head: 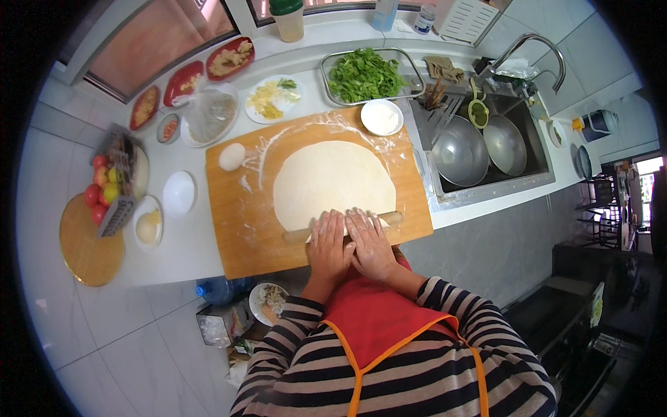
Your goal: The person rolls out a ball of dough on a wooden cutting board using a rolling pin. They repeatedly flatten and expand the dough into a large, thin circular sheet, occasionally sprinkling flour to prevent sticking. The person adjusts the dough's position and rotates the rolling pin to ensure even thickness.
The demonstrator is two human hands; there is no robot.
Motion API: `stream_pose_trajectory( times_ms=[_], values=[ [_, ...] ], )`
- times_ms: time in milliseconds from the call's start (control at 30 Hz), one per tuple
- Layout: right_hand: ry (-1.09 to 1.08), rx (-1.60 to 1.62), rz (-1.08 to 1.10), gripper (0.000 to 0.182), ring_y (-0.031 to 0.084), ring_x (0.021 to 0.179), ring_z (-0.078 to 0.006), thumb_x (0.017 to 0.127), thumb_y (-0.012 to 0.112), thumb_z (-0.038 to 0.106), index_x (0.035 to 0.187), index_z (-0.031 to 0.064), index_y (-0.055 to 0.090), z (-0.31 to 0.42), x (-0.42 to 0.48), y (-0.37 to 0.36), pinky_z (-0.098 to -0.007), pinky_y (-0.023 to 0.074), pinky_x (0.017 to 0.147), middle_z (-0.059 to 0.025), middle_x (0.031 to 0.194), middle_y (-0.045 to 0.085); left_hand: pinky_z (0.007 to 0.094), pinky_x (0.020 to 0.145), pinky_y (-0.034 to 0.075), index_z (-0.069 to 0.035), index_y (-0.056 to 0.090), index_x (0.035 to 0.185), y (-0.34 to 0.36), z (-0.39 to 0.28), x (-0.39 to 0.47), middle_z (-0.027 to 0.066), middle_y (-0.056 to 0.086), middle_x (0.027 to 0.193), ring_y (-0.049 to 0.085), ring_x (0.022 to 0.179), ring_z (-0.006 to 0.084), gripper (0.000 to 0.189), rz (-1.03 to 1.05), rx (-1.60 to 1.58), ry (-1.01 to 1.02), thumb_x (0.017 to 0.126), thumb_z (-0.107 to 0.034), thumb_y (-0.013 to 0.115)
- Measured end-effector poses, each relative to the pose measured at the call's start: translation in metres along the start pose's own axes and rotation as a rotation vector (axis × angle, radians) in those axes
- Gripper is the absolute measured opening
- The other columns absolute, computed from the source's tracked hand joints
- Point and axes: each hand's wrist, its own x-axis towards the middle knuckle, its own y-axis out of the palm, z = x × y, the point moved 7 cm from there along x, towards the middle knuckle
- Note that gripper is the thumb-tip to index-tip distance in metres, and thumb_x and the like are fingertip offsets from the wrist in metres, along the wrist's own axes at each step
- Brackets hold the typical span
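Note:
My left hand [329, 245] and my right hand [371, 244] lie side by side, palms down, over the middle of a wooden rolling pin [297, 236]. Flour dusts my fingers. The near edge of a wide, thin dough sheet [333, 180] meets the pin and seems to wrap around it; my hands hide most of that part. Under the sheet is a floured wooden board [242, 208] at the counter's front edge. A small dough ball [232, 157] sits at its far left corner. At the far right corner stands a bowl of white powder [382, 118], probably flour.
Behind the board are a wire basket of chopped greens [367, 75] and a plate of chopped ingredients [273, 99]. To the right, the sink [500, 180] holds two metal bowls [460, 151]. A white bowl [180, 194] and a fruit basket [115, 221] stand left.

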Motion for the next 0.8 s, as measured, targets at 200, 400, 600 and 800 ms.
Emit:
stream_pose_trajectory(
  times_ms=[200,400,600,800],
  values=[
    [-0.047,0.002,-0.031,0.076,0.031,0.163,-0.0479,0.099,0.067,0.025,0.162,-0.0074,0.041,-0.013,0.019,0.004,-0.0623,0.0222,0.135,-0.0293,0.172,0.039,0.0640,0.134,0.023,0.000,0.055,0.159,-0.009,0.004,0.026,0.0244,0.052,0.165,0.043,0.158,0.0443,0.073,0.054,0.075,-0.044,0.105,-0.049,0.060],
    [-0.054,0.048,0.030,0.084,0.034,0.162,-0.0459,0.096,0.071,0.026,0.166,-0.0060,0.037,-0.005,-0.012,0.007,-0.0603,0.0235,0.135,-0.0282,0.173,0.037,0.0655,0.131,0.027,-0.005,0.056,0.160,-0.001,0.003,-0.014,0.0274,0.051,0.164,0.045,0.155,0.0477,0.071,-0.098,0.092,0.093,0.109,-0.055,0.055],
    [-0.045,0.047,-0.057,0.085,0.037,0.160,-0.0459,0.093,0.075,0.026,0.165,-0.0015,0.041,-0.017,0.028,-0.004,-0.0607,0.0285,0.133,-0.0254,0.173,0.040,0.0662,0.131,0.023,-0.009,0.053,0.164,-0.022,0.008,0.029,0.0276,0.048,0.167,0.039,0.158,0.0497,0.071,0.099,0.130,-0.016,0.108,-0.053,0.060],
    [-0.077,0.069,0.012,0.086,0.036,0.162,-0.0436,0.099,0.075,0.034,0.169,0.0011,0.038,-0.001,-0.028,0.004,-0.0600,0.0293,0.133,-0.0230,0.173,0.041,0.0716,0.129,0.027,-0.016,0.055,0.163,-0.013,0.004,-0.038,0.0289,0.043,0.170,0.037,0.158,0.0548,0.072,0.000,0.099,0.095,0.102,-0.052,0.069]
  ],
)
